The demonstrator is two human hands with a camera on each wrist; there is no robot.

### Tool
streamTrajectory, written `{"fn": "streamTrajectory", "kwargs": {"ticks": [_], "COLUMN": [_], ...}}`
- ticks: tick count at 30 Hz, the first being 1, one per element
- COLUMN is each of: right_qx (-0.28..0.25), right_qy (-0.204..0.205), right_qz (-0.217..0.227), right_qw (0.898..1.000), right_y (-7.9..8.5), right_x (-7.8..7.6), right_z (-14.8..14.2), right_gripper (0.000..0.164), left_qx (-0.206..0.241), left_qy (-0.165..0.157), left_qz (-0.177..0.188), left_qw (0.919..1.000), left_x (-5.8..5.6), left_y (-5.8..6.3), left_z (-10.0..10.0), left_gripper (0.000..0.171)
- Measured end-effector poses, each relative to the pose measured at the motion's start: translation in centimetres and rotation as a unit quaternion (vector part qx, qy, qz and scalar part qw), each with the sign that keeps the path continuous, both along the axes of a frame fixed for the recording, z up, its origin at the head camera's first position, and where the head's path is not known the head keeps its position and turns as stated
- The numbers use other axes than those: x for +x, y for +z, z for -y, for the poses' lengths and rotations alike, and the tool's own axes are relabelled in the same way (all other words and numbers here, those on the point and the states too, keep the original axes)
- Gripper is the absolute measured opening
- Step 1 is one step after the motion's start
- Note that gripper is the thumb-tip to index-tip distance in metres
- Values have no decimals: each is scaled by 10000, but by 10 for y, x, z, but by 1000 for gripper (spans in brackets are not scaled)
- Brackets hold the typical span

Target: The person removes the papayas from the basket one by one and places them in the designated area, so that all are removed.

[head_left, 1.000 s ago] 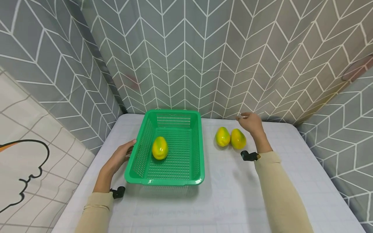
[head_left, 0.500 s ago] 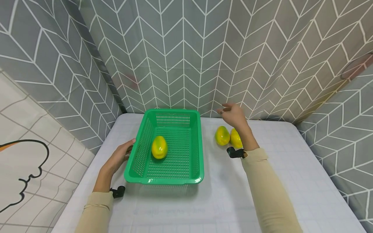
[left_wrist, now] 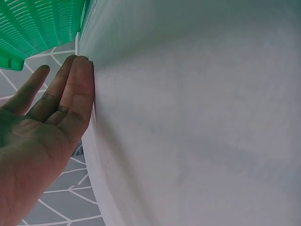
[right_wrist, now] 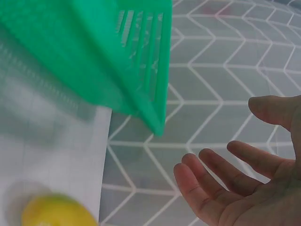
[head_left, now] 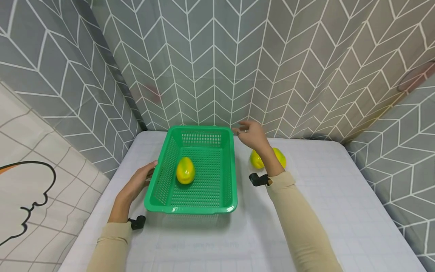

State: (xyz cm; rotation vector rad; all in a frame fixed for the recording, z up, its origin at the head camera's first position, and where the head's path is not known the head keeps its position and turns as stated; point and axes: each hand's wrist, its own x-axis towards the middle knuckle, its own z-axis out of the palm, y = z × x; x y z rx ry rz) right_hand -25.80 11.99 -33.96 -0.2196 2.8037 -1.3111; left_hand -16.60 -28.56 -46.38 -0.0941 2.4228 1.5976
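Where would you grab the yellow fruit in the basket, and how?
Probably around its middle, from above: the yellow fruit sits inside the green basket, whose walls block a low approach. Its longer axis runs roughly away from the person, so thumb and fingers would likely fit best on its left and right flanks.

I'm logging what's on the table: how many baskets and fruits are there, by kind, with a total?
Basket: 1
Fruits: 3 (1 inside, 2 outside, partly hidden by the right arm)
Total: 4
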Motion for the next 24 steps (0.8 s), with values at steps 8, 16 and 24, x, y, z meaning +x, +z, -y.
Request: {"fn": "streamTrajectory", "kwargs": {"ticks": [8, 16, 24], "right_qx": [-119, 21, 96], "right_qy": [245, 465, 614], "right_qz": [33, 188, 240], "right_qw": [9996, 9987, 9978], "right_y": [-1, -8, -13], "right_x": [3, 10, 11], "right_z": [33, 71, 92], "right_gripper": [55, 57, 57], "left_qx": [57, 22, 37], "left_qy": [-5, -32, 21], "left_qz": [-11, -19, -17], "left_qw": [10000, 10000, 10000], "left_x": [-3, 0, -1], "left_y": [1, -1, -1], "left_z": [-2, -1, -2], "left_gripper": [82, 81, 82]}}
